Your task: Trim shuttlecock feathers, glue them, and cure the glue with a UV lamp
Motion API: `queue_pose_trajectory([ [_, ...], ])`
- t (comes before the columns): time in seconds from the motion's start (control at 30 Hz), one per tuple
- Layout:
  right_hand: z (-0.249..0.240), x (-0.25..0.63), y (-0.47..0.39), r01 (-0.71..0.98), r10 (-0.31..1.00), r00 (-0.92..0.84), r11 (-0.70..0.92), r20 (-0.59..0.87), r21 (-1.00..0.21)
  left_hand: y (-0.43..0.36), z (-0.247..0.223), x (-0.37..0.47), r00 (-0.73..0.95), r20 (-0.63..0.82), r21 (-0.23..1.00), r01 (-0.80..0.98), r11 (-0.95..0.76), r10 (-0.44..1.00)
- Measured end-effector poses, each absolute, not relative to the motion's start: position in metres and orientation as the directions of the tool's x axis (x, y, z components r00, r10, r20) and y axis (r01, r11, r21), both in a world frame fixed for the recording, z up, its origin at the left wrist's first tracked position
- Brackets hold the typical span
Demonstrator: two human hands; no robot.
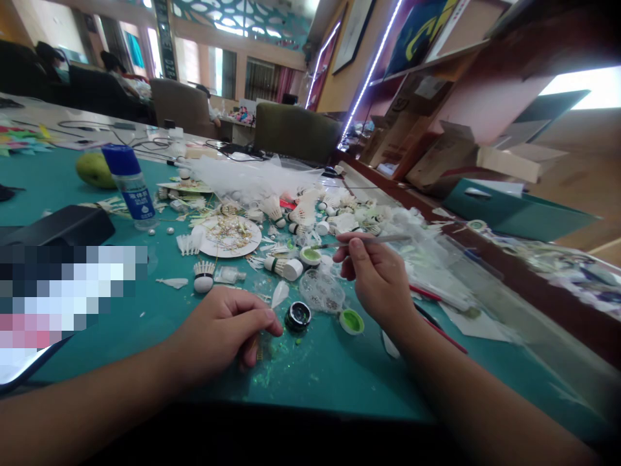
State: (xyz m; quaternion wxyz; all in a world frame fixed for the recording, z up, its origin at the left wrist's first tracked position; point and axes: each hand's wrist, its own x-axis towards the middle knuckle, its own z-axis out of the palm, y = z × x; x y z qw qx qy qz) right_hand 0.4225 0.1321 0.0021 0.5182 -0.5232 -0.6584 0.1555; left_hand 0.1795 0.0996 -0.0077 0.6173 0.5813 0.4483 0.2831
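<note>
1. Two hands are over the teal table (121, 304). The right hand (376, 278) has a thin brush (369, 241) pinched between thumb and fingertips, and the brush runs roughly level, with its tip pointing left toward a small open pot of green stuff (310, 256).
2. The left hand (223, 327) sits on the near side, fingers curled down and closed on something small against the table. It looks like a bit of feather, but honestly I can't tell for sure because the fingers hide most of it.
3. Between the two hands are a little black jar (297, 316) and a green lid (352, 321), both just beside the left fingertips. A clear round tray of tiny beads (323, 291) is a bit farther back.
4. Farther off is a white paper plate (229, 236) with gold bits on it, with white shuttlecocks (284, 266) scattered around it.
5. Far left is a glue bottle (132, 188) with a blue cap. It has a blue label, but the print is too small to read.
6. A green fruit (94, 169) sits behind the bottle.
</note>
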Motion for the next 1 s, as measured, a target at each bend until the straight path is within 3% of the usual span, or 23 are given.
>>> queue_pose_trajectory([
  [0.27, 0.004, 0.420, 0.126, 0.421, 0.789, 0.122, 0.508, 0.602, -0.751, 0.101, -0.009, 0.179, 0.445, -0.227, 0.973, 0.140, 0.184, 0.866],
  [0.53, 0.009, 0.398, 0.095, 0.049, 0.843, -0.015, 0.537, 0.537, -0.842, 0.103, -0.006, 0.178, 0.436, -0.252, 0.967, 0.151, 0.206, 0.864],
  [0.83, 0.007, 0.391, 0.091, 0.035, 0.879, -0.128, 0.467, 0.460, -0.883, 0.102, -0.006, 0.179, 0.433, -0.240, 0.969, 0.167, 0.185, 0.869],
  [1.0, 0.005, 0.393, 0.095, 0.028, 0.873, -0.073, 0.484, 0.481, -0.874, 0.101, -0.007, 0.178, 0.434, -0.241, 0.969, 0.161, 0.188, 0.868],
])
